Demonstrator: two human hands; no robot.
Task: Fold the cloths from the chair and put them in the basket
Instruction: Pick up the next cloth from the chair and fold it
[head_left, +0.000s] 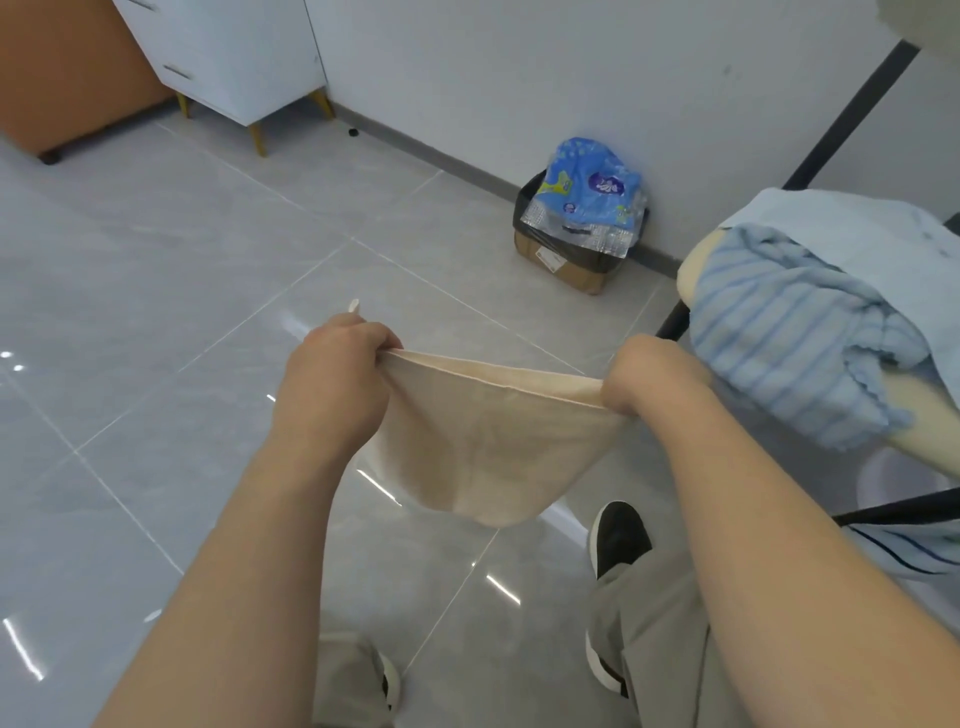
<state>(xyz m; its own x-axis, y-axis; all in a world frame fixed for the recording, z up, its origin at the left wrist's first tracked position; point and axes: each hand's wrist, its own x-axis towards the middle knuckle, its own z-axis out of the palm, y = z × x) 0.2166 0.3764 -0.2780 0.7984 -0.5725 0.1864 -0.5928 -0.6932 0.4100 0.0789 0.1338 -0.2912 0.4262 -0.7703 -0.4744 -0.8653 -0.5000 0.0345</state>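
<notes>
A cream cloth (483, 447) hangs in the air above the tiled floor, stretched by its top edge between both hands. My left hand (332, 379) grips its left corner and my right hand (652, 376) grips its right corner. To the right stands a chair (693, 270) with a cream seat and black legs. A blue striped towel (789, 343) is heaped on it, over a pale blue cloth (857, 223). A white rounded rim (878, 483) shows under the chair; I cannot tell whether it is the basket.
A cardboard box (566, 260) lined with a black bag holds blue plastic packaging by the wall. A white cabinet (228, 57) on gold legs and a brown unit (67, 78) stand at the back left. My shoes (618, 535) are below the cloth.
</notes>
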